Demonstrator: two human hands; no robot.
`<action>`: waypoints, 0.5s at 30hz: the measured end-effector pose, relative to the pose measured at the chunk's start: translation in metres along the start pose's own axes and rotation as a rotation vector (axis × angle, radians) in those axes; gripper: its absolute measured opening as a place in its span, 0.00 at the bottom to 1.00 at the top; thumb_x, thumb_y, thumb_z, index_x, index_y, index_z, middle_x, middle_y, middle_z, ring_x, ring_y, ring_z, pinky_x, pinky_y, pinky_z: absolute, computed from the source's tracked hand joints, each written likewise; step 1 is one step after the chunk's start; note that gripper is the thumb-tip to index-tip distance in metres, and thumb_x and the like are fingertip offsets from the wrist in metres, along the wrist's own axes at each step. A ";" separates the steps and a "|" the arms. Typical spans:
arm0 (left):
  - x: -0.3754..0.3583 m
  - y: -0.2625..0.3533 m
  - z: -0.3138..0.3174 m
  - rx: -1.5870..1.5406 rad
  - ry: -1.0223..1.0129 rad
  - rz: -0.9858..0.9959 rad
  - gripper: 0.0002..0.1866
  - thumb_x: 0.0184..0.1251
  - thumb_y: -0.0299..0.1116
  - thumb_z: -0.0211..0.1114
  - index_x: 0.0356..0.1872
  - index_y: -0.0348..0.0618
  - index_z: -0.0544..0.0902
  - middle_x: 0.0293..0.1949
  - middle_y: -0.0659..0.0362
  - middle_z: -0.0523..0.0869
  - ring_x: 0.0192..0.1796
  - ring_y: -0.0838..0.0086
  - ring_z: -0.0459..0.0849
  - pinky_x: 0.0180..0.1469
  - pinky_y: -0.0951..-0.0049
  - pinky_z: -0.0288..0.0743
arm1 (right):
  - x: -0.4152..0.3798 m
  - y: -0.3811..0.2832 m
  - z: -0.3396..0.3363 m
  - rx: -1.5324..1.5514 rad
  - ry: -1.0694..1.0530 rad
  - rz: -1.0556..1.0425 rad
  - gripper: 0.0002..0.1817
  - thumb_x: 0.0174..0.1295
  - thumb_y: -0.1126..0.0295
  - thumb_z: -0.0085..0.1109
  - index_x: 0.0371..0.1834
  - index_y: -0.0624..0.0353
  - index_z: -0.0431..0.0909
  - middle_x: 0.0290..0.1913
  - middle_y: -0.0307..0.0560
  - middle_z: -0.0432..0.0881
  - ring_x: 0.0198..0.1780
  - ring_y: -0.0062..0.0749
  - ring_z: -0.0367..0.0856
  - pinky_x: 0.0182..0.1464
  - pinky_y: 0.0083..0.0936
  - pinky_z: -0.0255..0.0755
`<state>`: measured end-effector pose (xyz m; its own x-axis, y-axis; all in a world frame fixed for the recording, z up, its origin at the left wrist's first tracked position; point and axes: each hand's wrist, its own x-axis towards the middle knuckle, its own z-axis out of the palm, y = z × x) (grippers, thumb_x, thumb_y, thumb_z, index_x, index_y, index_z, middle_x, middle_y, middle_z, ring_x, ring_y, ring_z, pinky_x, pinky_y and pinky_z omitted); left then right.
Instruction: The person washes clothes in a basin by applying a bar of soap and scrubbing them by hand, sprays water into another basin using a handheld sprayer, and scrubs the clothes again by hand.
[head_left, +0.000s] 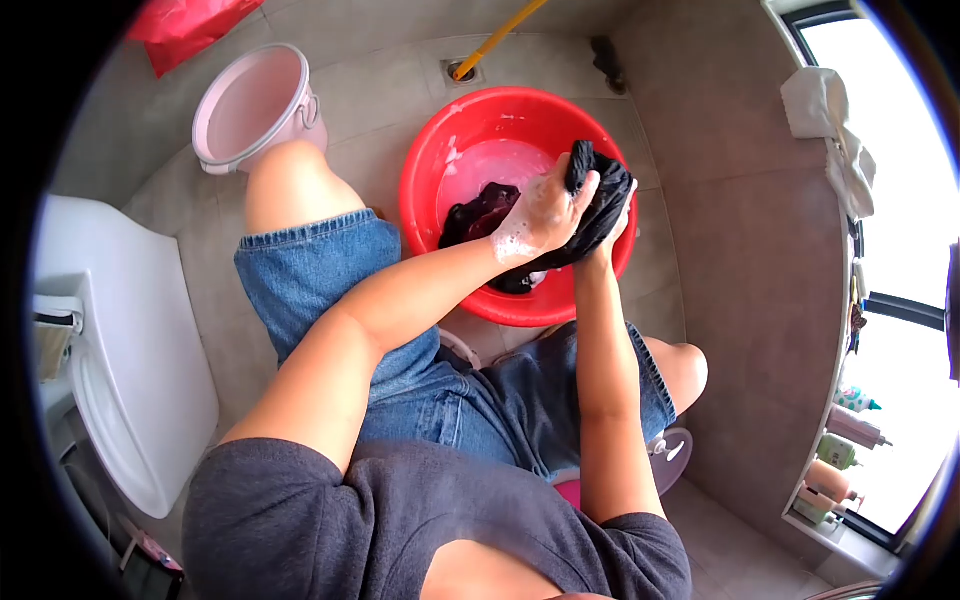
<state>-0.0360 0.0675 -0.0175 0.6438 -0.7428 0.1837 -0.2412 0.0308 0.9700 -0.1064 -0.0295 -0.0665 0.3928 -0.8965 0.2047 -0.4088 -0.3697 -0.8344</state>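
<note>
A wet black cloth (605, 205) is bunched up between both my hands over the right side of a red basin (425, 140). My left hand (543, 215), with soap suds on its back and wrist, is closed around the cloth's left side. On the other side my right hand (621, 222) grips the same cloth, its fingers partly hidden behind the fabric. Pinkish, soapy water (500, 165) lies in the basin, with foam on the inner wall. More dark clothing (480, 215), black and deep maroon, rests in the water below my left hand.
A pink bucket (255, 95) stands beyond my left knee. At the top, a yellow pole (500, 38) meets the floor drain (462, 72). A white toilet (150, 300) is at left. Several bottles (840, 450) line the windowsill at right, and a white cloth (825, 110) hangs above.
</note>
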 end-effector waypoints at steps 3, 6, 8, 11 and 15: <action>-0.002 -0.002 0.004 -0.006 0.063 0.181 0.21 0.70 0.43 0.54 0.49 0.31 0.67 0.37 0.36 0.80 0.41 0.42 0.80 0.41 0.53 0.76 | 0.008 0.008 -0.001 0.891 0.061 0.380 0.26 0.74 0.48 0.34 0.42 0.56 0.77 0.39 0.43 0.82 0.41 0.32 0.79 0.48 0.30 0.72; -0.006 -0.016 0.018 0.014 0.073 0.087 0.22 0.69 0.42 0.54 0.55 0.35 0.69 0.50 0.33 0.74 0.51 0.40 0.76 0.55 0.52 0.70 | -0.003 -0.014 -0.001 1.086 -0.034 0.335 0.23 0.73 0.52 0.37 0.52 0.60 0.73 0.47 0.47 0.80 0.46 0.38 0.80 0.55 0.31 0.72; 0.008 -0.047 0.019 0.299 0.046 0.345 0.18 0.67 0.41 0.53 0.57 0.53 0.74 0.53 0.31 0.69 0.49 0.40 0.77 0.54 0.51 0.72 | -0.017 -0.008 0.013 0.616 -0.062 0.080 0.23 0.73 0.58 0.41 0.64 0.59 0.62 0.59 0.51 0.71 0.59 0.40 0.71 0.63 0.35 0.65; 0.015 -0.059 0.014 0.280 -0.101 0.222 0.19 0.65 0.39 0.54 0.57 0.49 0.73 0.47 0.36 0.74 0.43 0.43 0.80 0.45 0.53 0.77 | -0.030 -0.015 0.015 0.098 0.057 -0.208 0.26 0.73 0.53 0.41 0.63 0.62 0.61 0.58 0.53 0.72 0.60 0.42 0.70 0.63 0.34 0.63; 0.005 -0.042 -0.001 0.370 -0.099 0.201 0.20 0.68 0.41 0.53 0.53 0.37 0.70 0.31 0.44 0.82 0.34 0.48 0.84 0.35 0.54 0.78 | -0.018 -0.024 0.004 0.240 0.134 -0.024 0.31 0.72 0.45 0.40 0.52 0.67 0.69 0.46 0.53 0.79 0.50 0.39 0.77 0.55 0.32 0.68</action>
<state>-0.0214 0.0630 -0.0573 0.4888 -0.8080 0.3290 -0.6102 -0.0472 0.7908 -0.0997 -0.0037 -0.0521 0.2807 -0.9185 0.2786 -0.1877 -0.3372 -0.9225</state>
